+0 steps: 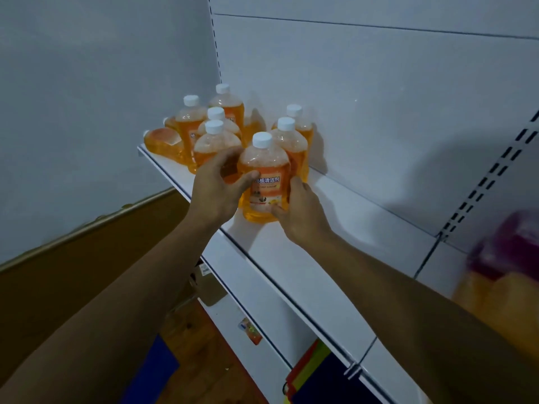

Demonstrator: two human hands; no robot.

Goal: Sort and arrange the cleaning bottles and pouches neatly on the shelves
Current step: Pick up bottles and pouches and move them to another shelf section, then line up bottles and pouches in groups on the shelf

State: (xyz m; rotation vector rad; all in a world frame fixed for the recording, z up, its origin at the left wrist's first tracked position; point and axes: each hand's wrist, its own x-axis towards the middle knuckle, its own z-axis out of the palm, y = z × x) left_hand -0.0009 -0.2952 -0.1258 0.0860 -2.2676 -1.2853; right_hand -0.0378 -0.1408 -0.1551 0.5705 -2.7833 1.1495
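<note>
While both hands are on it, the front bottle point(264, 182) is getting squared up on the shelf point(294, 243), so this looks like the lining-up step for the orange bottles. Left hand point(217, 188) is curled round its left side, thumb across the label; right hand point(297, 208) wraps the lower right side, fingers bent round the body. Neither is loose, both are properly gripping it. Bottle stands upright near the shelf's front edge, between the two hands. Just past the left hand's knuckles sits a cluster of upright bottles point(214, 141), and further left one lies tipped over point(163, 141). Next move, I reckon: let go gently, then stand that fallen one up.
</note>
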